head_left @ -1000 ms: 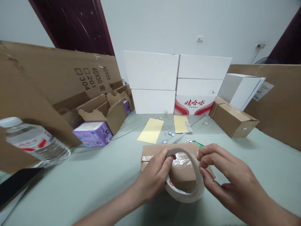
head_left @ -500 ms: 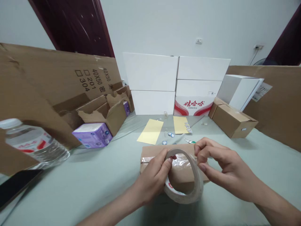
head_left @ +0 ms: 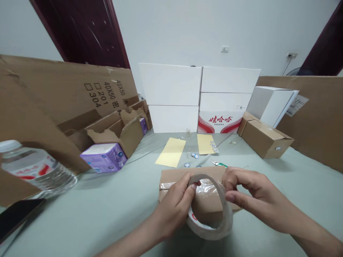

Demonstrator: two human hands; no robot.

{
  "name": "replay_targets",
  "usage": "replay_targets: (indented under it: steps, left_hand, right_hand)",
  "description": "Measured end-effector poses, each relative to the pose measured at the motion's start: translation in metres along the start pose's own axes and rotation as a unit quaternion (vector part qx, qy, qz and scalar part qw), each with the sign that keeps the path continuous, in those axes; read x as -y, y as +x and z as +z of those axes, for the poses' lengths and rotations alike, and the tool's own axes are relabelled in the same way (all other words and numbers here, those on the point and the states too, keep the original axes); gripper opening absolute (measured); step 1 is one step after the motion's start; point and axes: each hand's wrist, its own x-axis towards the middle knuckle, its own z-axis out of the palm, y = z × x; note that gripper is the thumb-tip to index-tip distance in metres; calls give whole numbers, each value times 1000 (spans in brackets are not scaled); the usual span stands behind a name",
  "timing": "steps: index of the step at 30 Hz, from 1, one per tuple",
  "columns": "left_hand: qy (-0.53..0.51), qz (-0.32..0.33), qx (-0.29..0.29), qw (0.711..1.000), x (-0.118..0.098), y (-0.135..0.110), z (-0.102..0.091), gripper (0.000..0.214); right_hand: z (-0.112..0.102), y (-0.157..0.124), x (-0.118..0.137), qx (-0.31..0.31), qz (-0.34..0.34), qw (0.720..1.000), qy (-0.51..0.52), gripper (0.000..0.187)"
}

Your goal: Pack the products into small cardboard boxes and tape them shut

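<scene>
While both hands hold it upright on its edge, the roll of packing tape (head_left: 227, 218) stands over the near end of a small cardboard parcel (head_left: 174, 176), its lower rim reaching past the parcel's front edge. The fingers of the left hand (head_left: 174, 210) curl through the ring and clamp its left side against the thumb, one fingertip (head_left: 198, 183) showing inside the hole. The right hand (head_left: 255, 194) pinches the top right of the rim, with thumb and forefinger closed on it and the other fingers bent together behind. A strip of clear tape (head_left: 206, 186) crosses the top of the parcel, seen through the ring. Just beyond the parcel lie a small green-handled tool (head_left: 220, 164), small blue-and-white labels (head_left: 194, 155) and two yellow sheets (head_left: 170, 152) (head_left: 205, 144) on the pale green tablecloth (head_left: 107, 217). To the left are a purple-wrapped packet (head_left: 103, 157), an open cardboard box (head_left: 128, 137), a plastic water bottle (head_left: 34, 169) and a black phone (head_left: 16, 217), with a large cardboard sheet (head_left: 66, 85) printed "40X50" leaning behind them. Further back stand white cartons (head_left: 170, 85) and a red-printed white carton (head_left: 219, 122), and a taped cardboard box (head_left: 264, 139) sits to the right
</scene>
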Motion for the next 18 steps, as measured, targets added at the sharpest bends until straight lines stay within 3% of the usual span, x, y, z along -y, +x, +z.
replay_targets:
  steps: [3,10,14,18]
  left_hand:
    - [19,-16,11,1000,-1,1,0,28]
    - [43,-10,75,996,-8,3,-3,30]
    - [-57,-16,107,992,-10,10,-14,26]
    - [-205,-52,78,974,-4,21,-25,24]
  right_hand:
    - [1,1,-2,2,-20,1000,-12,26]
    - [-8,6,-19,-38,-139,987,-71,19]
    - [-18,15,-25,-20,-102,994,-27,19]
    - [-17,21,-27,-15,-73,997,0,17]
